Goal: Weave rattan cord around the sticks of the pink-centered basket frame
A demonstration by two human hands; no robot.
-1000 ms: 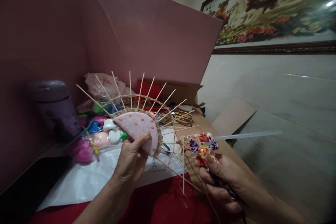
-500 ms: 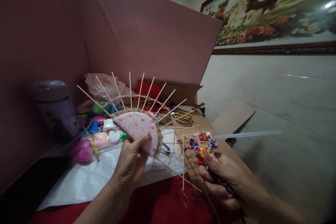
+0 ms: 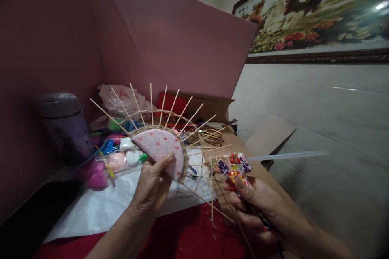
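Note:
My left hand [image 3: 154, 182] grips a half-round pad [image 3: 161, 145] of pink spotted fabric, thumb on its face. Braided twine edges the pad, and thin wooden sticks [image 3: 164, 99] fan outward from it. A second twine arc [image 3: 194, 123] crosses the sticks farther out. In my right hand [image 3: 255, 202] is a glue gun [image 3: 232, 166] wrapped in patterned material, with a long clear glue stick [image 3: 288, 155] out of its rear. Its nozzle end is at the sticks on the right side; the tip itself is hard to make out. A loose strand of twine hangs below it.
A purple tumbler [image 3: 65, 129] stands at the left. Bags of coloured clay [image 3: 115, 160] lie on white sheeting [image 3: 100, 210] over a red surface [image 3: 188, 230]. Coiled twine [image 3: 212, 136] and cardboard [image 3: 209, 109] are behind. Pink panels [image 3: 170, 36] rise at the back.

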